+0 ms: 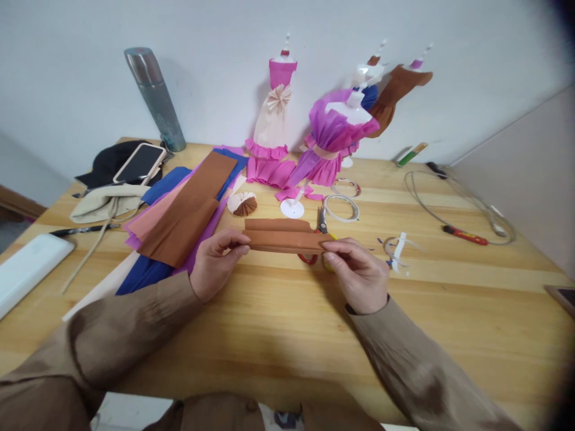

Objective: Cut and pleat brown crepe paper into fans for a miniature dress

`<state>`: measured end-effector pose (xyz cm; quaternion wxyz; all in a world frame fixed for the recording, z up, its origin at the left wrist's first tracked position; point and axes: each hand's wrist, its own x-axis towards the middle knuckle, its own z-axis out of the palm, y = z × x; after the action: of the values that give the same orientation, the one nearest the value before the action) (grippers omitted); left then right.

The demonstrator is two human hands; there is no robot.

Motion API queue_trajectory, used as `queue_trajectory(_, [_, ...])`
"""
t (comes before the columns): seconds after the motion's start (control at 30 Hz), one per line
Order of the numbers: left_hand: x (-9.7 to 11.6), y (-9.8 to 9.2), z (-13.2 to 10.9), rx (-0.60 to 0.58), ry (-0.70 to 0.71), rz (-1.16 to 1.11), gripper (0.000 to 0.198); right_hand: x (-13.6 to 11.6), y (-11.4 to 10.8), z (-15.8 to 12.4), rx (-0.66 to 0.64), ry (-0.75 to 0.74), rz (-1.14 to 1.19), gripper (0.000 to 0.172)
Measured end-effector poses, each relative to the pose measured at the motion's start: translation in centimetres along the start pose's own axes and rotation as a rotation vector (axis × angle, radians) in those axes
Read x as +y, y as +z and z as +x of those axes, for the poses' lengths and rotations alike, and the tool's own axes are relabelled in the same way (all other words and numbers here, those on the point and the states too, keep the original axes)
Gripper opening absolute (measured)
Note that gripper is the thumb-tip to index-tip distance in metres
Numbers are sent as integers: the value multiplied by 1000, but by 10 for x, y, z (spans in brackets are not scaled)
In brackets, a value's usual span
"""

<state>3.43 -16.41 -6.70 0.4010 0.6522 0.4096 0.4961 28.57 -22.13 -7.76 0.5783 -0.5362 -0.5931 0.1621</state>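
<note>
A brown strip of crepe paper (287, 239), folded along its length, is stretched level above the table between my two hands. My left hand (218, 263) pinches its left end between thumb and fingers. At the other end, my right hand (357, 272) pinches the right corner. Scissors (322, 220) lie on the table behind the strip, their handles partly hidden by it. A brown and cream pleated paper rosette (242, 204) rests just beyond my left hand. Left of that is a pile of crepe paper sheets (188, 209) in brown, blue, pink and purple.
Several small mannequins in paper dresses (278, 114) stand at the back. Tape rolls (341, 208) lie near them. A flask (157, 99), a phone (140, 161) and a cap (105, 161) are at the left. A cable (467, 221) and paper scraps (398, 251) lie at the right.
</note>
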Motion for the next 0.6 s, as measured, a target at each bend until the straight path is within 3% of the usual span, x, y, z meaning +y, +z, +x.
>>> queue_trajectory(0.23, [-3,-2,3,-27,194,127,9,5,0,-2,-10,-47,-62,14])
queue_trajectory(0.6, [0,-3,3,-43,238,248,10,1,-1,-1,-12,-130,-207,6])
